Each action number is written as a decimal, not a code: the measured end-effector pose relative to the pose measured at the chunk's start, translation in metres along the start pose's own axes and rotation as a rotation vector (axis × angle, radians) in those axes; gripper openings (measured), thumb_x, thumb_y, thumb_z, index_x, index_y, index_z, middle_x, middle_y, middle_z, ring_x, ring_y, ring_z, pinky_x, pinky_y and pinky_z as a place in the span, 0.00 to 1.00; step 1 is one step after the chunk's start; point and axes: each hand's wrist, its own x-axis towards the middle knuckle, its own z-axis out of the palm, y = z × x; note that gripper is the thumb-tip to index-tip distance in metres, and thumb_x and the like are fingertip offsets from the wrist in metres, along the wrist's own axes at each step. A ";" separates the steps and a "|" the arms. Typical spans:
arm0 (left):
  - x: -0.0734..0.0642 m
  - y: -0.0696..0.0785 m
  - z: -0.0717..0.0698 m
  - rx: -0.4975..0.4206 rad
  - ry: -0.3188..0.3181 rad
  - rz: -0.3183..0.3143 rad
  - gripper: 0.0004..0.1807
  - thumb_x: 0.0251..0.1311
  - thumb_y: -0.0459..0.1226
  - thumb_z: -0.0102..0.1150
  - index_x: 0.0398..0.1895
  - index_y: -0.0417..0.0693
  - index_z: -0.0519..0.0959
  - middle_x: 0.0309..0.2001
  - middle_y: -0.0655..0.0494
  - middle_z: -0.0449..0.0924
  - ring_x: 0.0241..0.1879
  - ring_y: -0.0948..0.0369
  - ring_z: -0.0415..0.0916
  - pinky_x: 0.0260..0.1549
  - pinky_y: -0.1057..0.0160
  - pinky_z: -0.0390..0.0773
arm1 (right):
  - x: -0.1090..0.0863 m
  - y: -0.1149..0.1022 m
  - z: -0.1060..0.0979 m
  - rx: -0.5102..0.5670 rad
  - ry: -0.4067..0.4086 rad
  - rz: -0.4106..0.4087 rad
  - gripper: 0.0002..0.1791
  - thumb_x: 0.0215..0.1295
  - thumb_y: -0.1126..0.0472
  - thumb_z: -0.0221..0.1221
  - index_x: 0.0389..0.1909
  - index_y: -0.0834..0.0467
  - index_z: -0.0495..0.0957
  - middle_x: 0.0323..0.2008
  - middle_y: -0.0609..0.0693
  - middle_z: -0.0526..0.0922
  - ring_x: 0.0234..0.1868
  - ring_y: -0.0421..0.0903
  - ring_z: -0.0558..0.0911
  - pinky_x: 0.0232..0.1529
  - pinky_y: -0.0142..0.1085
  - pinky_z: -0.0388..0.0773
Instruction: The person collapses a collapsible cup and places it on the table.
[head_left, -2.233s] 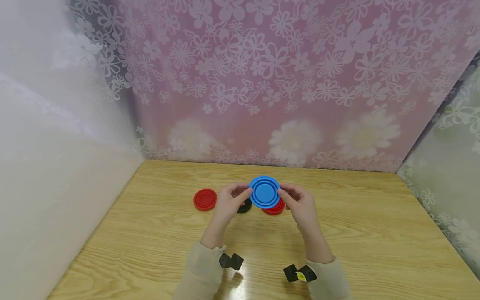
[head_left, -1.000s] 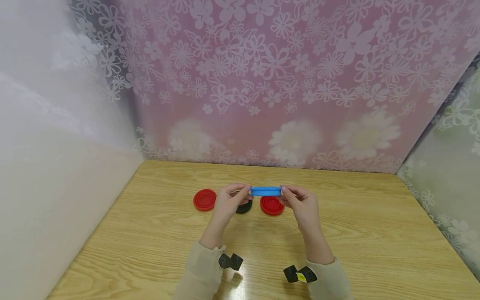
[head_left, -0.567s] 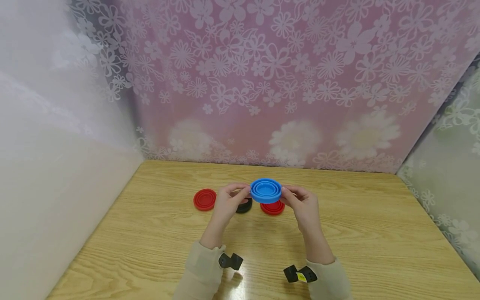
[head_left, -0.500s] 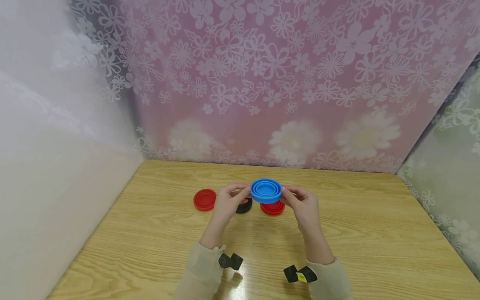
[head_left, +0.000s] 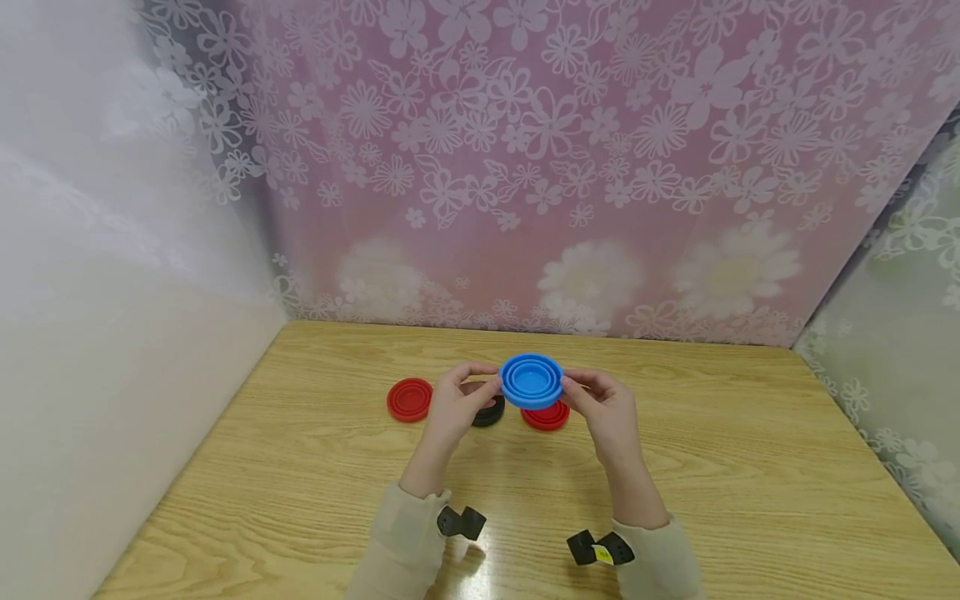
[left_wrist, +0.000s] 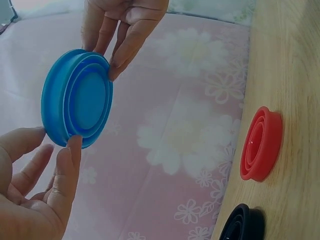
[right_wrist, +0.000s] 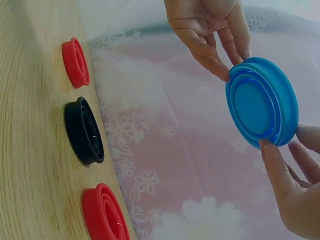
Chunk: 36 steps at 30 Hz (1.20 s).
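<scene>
A blue collapsible cup [head_left: 531, 380], folded flat into concentric rings, is held up above the table, its ringed face tilted toward the head camera. My left hand [head_left: 455, 404] pinches its left rim between thumb and fingers. On the opposite rim, my right hand [head_left: 609, 412] pinches it the same way. Both wrist views show the blue cup [left_wrist: 80, 97] gripped at two opposite edges. Behind it on the table lie a red folded cup [head_left: 410, 400], a black one [head_left: 490, 413] partly hidden by my left hand, and a second red one [head_left: 546, 417] partly covered by the blue cup.
The wooden table [head_left: 720, 467] reaches back to a pink flowered curtain [head_left: 525, 167]. A pale wall panel [head_left: 112, 292] borders the left, and a flowered sheet [head_left: 900, 350] hangs on the right. Dark wrist devices [head_left: 461, 522] sit at both sleeves.
The blue cup has tipped from face-on to edge-on, then back so its rings show again. Both hands keep their pinch and barely shift. The cups on the table stay put.
</scene>
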 end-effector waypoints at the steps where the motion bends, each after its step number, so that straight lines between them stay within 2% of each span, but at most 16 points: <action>1: 0.001 -0.002 -0.001 -0.003 -0.002 -0.002 0.12 0.56 0.28 0.54 0.41 0.27 0.73 0.41 0.36 0.75 0.36 0.52 0.78 0.35 0.53 0.77 | -0.003 -0.016 0.008 -0.033 0.009 0.015 0.13 0.56 0.66 0.59 0.42 0.68 0.77 0.38 0.60 0.79 0.32 0.50 0.81 0.33 0.37 0.78; 5: 0.006 -0.015 -0.004 -0.030 -0.013 0.001 0.14 0.55 0.29 0.56 0.44 0.29 0.74 0.43 0.38 0.74 0.37 0.51 0.77 0.34 0.56 0.77 | -0.014 -0.082 0.041 -0.109 0.051 0.102 0.17 0.56 0.65 0.59 0.42 0.73 0.74 0.35 0.54 0.79 0.31 0.43 0.81 0.34 0.34 0.77; 6: 0.007 -0.018 -0.004 -0.036 -0.014 0.001 0.14 0.55 0.30 0.56 0.44 0.29 0.74 0.43 0.38 0.75 0.37 0.51 0.77 0.33 0.57 0.78 | -0.013 -0.085 0.043 -0.145 0.071 0.132 0.18 0.56 0.65 0.59 0.44 0.74 0.72 0.35 0.53 0.79 0.32 0.41 0.81 0.34 0.33 0.77; 9: 0.010 -0.025 -0.005 -0.035 -0.012 0.005 0.15 0.55 0.32 0.57 0.45 0.32 0.75 0.43 0.41 0.75 0.38 0.51 0.77 0.33 0.59 0.78 | -0.014 -0.099 0.049 -0.148 0.082 0.201 0.17 0.56 0.70 0.57 0.46 0.75 0.71 0.36 0.51 0.79 0.33 0.39 0.80 0.36 0.33 0.76; 12: 0.010 -0.027 -0.005 -0.024 -0.010 0.009 0.16 0.54 0.33 0.58 0.45 0.34 0.76 0.43 0.43 0.76 0.38 0.48 0.76 0.33 0.60 0.78 | -0.013 -0.101 0.048 -0.157 0.079 0.227 0.17 0.57 0.71 0.56 0.47 0.75 0.70 0.37 0.53 0.78 0.34 0.39 0.80 0.37 0.33 0.76; 18: 0.011 -0.028 -0.003 -0.005 -0.029 0.023 0.16 0.53 0.33 0.59 0.45 0.34 0.77 0.44 0.43 0.76 0.40 0.43 0.74 0.32 0.60 0.78 | -0.012 -0.098 0.040 -0.187 0.035 0.207 0.19 0.57 0.70 0.56 0.48 0.76 0.70 0.38 0.53 0.78 0.35 0.38 0.79 0.37 0.31 0.76; 22: 0.011 -0.030 -0.001 0.008 -0.040 0.034 0.16 0.53 0.32 0.59 0.45 0.33 0.76 0.44 0.42 0.76 0.38 0.44 0.75 0.31 0.61 0.78 | -0.012 -0.097 0.035 -0.185 0.004 0.200 0.19 0.57 0.69 0.57 0.47 0.76 0.69 0.36 0.48 0.79 0.36 0.38 0.79 0.38 0.31 0.76; 26: 0.013 -0.034 0.003 0.046 -0.051 0.022 0.16 0.53 0.32 0.59 0.46 0.34 0.76 0.42 0.41 0.77 0.34 0.52 0.77 0.31 0.61 0.78 | -0.011 -0.096 0.031 -0.189 -0.005 0.206 0.20 0.58 0.67 0.57 0.47 0.76 0.70 0.35 0.45 0.79 0.36 0.38 0.79 0.38 0.31 0.76; 30: 0.013 -0.030 0.009 0.084 -0.076 0.001 0.16 0.54 0.29 0.57 0.46 0.31 0.75 0.41 0.39 0.77 0.28 0.61 0.76 0.31 0.55 0.78 | -0.009 -0.093 0.024 -0.214 0.000 0.257 0.20 0.58 0.67 0.56 0.49 0.75 0.69 0.36 0.45 0.79 0.37 0.37 0.79 0.39 0.31 0.75; 34: 0.017 -0.034 0.018 0.125 -0.101 -0.034 0.15 0.54 0.29 0.56 0.46 0.31 0.75 0.41 0.39 0.76 0.30 0.57 0.77 0.31 0.56 0.78 | -0.005 -0.088 0.014 -0.273 -0.003 0.323 0.21 0.59 0.65 0.56 0.50 0.74 0.69 0.40 0.52 0.78 0.37 0.35 0.78 0.41 0.31 0.75; 36: 0.024 -0.046 0.023 0.144 -0.105 -0.041 0.15 0.54 0.31 0.57 0.46 0.33 0.75 0.41 0.41 0.77 0.32 0.53 0.78 0.30 0.58 0.78 | -0.002 -0.085 0.007 -0.300 -0.010 0.346 0.22 0.60 0.64 0.56 0.51 0.74 0.68 0.41 0.54 0.77 0.38 0.34 0.77 0.41 0.30 0.74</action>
